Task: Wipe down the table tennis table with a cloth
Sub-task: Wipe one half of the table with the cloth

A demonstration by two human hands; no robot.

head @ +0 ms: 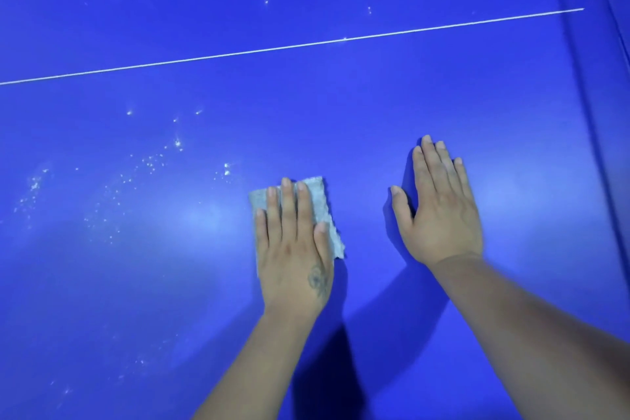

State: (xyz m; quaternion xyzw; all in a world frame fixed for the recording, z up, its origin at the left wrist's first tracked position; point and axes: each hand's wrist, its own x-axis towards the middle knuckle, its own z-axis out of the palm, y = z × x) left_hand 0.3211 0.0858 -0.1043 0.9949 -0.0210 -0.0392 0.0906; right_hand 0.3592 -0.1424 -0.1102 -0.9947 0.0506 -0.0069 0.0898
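Left hand (293, 249) presses flat, fingers straight, on rectangular grey fibrous cloth (317, 196), long axis front-to-back. Right hand (439, 211) lies flat, released, on glossy blue table (341, 106).

A dark blue strip (610, 78) runs down the right side, perhaps a wall; the light is soft.

Left hand (293, 245) flat, palm down, fingers straight and together, pressing a cloth (320, 201). Right hand (439, 208) flat beside it, fingers straight, thumb spread. Both forearms bare.
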